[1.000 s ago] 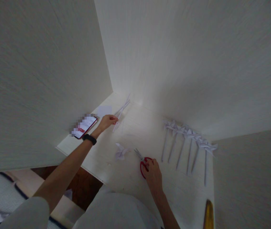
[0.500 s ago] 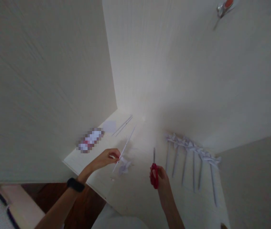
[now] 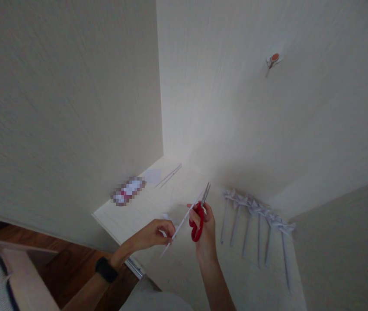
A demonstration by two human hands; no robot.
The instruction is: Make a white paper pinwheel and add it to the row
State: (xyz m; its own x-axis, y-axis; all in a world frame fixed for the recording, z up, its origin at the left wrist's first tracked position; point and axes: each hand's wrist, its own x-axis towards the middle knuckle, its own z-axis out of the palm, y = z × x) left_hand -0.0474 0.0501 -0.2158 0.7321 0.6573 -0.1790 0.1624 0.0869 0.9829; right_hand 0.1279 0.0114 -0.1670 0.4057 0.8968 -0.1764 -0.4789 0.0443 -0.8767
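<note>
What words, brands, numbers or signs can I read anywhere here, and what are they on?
None can be read.
Phone: its screen is pixelated, so any text is lost.
Dark wristband: no lettering can be made out.
Red-handled scissors in the right hand: no readable mark.
Orange-centred fixture on the wall: too small and blurred to tell.
White pinwheels: no writing visible.

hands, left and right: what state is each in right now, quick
Left hand: closed, pinching a thin white stick.
Right hand: closed around the handles of red-handled scissors.
</note>
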